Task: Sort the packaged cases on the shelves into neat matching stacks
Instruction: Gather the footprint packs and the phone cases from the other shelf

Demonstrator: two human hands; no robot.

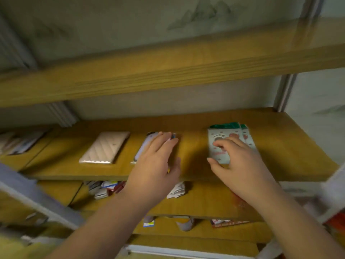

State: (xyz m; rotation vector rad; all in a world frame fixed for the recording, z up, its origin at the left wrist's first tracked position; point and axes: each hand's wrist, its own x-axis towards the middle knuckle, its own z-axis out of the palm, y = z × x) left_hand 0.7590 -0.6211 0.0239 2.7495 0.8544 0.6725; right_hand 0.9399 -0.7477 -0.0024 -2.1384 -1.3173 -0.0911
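Since both flat hands, left [156, 156] and right [237, 157], hold nothing, pinch each slippery (light) case [218, 144] by its edges.

Two bare forearms reach forward and upward from the bottom edge, side by side. The left hand [155, 161] lies palm down, fingers straight and together, thumb held out to its right. The right hand [237, 161] is palm down with fingers bent downward, thumb spread out to its left.
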